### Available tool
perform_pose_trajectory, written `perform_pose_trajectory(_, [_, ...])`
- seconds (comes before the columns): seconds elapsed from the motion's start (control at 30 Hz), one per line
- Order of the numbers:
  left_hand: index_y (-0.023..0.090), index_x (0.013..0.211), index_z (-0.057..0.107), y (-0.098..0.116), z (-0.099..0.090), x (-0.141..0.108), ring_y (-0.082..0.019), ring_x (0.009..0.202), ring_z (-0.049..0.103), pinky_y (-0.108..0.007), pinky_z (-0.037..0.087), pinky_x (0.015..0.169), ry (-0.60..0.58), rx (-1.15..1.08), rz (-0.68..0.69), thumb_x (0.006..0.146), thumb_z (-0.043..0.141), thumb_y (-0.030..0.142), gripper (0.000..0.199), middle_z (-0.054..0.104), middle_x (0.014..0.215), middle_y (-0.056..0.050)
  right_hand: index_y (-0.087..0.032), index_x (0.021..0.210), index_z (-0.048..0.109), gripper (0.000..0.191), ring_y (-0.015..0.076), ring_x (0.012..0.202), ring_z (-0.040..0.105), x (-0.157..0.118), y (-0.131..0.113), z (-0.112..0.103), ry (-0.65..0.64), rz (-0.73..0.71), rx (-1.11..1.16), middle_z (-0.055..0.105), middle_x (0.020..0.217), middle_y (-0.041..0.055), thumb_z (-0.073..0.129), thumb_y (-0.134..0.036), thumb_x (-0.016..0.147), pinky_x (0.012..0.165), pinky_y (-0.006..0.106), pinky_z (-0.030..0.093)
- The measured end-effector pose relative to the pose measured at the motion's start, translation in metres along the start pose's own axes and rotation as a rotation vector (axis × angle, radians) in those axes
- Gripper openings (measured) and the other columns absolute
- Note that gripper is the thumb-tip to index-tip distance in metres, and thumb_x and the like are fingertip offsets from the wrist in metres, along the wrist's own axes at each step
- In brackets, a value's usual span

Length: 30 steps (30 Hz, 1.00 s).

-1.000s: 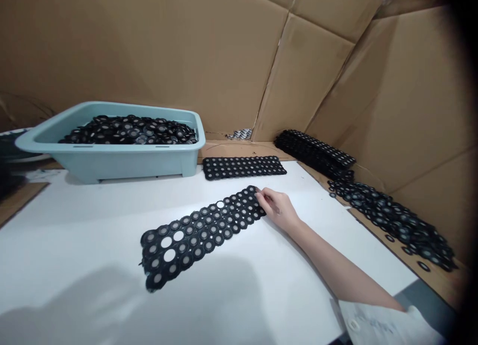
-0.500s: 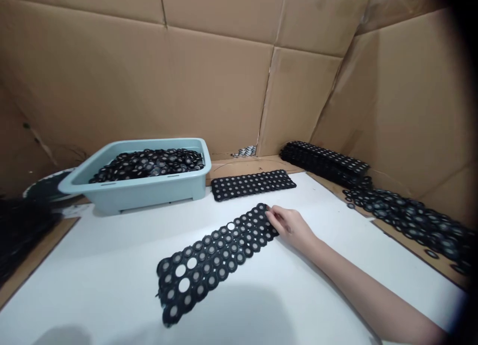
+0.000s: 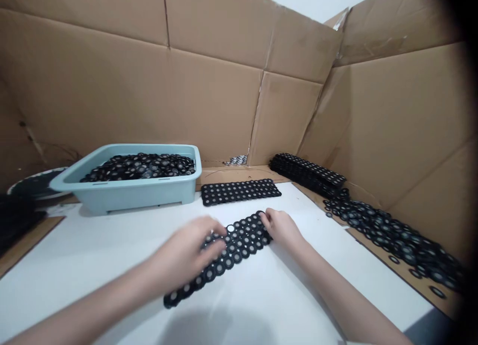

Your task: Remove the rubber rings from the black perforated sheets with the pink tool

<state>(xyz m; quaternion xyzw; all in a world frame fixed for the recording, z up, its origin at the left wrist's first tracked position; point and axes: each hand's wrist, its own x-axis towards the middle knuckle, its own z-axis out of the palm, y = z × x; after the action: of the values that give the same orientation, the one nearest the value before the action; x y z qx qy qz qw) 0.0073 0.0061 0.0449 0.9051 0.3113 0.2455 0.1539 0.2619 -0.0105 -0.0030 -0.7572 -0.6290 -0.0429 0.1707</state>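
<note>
A long black sheet of joined rings with grey centres lies aslant on the white table. One white disc shows in its upper edge. My right hand pinches the sheet's far right end between thumb and fingers. My left hand, blurred by motion, is over the sheet's left half and hides much of it. Its thumb and fingers are apart, near the white disc, with nothing visible between them.
A light blue tub full of black rings stands at the back left. Behind the sheet lies another ring sheet. Stacked sheets and a heap of loose rings line the right side. Cardboard walls surround the table.
My left hand has come into view from the left, over the sheet. My right hand still grips the far end. The camera view has shifted, with more wall top showing.
</note>
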Motion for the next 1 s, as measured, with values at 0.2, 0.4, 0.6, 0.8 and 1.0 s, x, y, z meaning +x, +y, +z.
perform_pose_trajectory(0.2, [0.024,0.106,0.052,-0.012,0.051,-0.019,-0.024,0.099,0.051,-0.038,0.043,0.082,-0.186,0.141,0.070,0.079,0.049,0.027,0.027,0.056,0.108,-0.004,-0.018,0.063,0.051,0.030,0.0166,0.056,0.055,0.002,0.006,-0.003,-0.054,0.020,-0.073,0.061,0.062,0.0063,0.038,-0.034,0.086,0.048,0.024,0.024])
perform_pose_trajectory(0.4, [0.021,0.094,0.048,-0.018,0.053,-0.023,-0.023,0.096,0.051,-0.037,0.044,0.079,-0.127,0.076,0.033,0.079,0.045,0.022,0.015,0.055,0.104,-0.006,-0.018,0.069,0.053,0.023,0.0185,0.062,0.057,-0.002,0.001,-0.007,-0.109,0.024,-0.100,0.064,0.067,0.0063,0.043,-0.033,0.083,0.049,0.025,0.024])
perform_pose_trajectory(0.6, [0.022,0.079,0.044,-0.027,0.046,-0.021,-0.020,0.103,0.047,-0.034,0.041,0.084,-0.107,-0.121,-0.027,0.082,0.043,0.028,0.008,0.051,0.106,-0.004,-0.018,0.074,0.053,0.021,0.0185,0.066,0.057,-0.006,-0.003,-0.007,-0.148,0.026,-0.129,0.064,0.072,0.0071,0.042,-0.034,0.084,0.051,0.025,0.026])
perform_pose_trajectory(0.8, [0.021,0.076,0.043,-0.042,0.045,-0.016,-0.020,0.103,0.048,-0.034,0.041,0.083,-0.203,-0.054,0.149,0.084,0.039,0.025,0.011,0.050,0.108,-0.003,-0.018,0.073,0.054,0.023,0.0165,0.063,0.057,-0.004,-0.005,-0.007,-0.149,0.074,-0.159,0.064,0.072,0.0065,0.041,-0.033,0.084,0.051,0.023,0.028])
perform_pose_trajectory(1.0, [0.021,0.078,0.047,-0.043,0.037,-0.016,-0.016,0.084,0.052,-0.028,0.044,0.070,-0.247,-0.081,0.141,0.084,0.039,0.026,0.011,0.047,0.099,-0.003,-0.016,0.076,0.056,0.023,0.0202,0.065,0.058,-0.004,-0.008,-0.004,-0.140,0.072,-0.213,0.064,0.071,0.0098,0.040,-0.030,0.084,0.056,0.027,0.031])
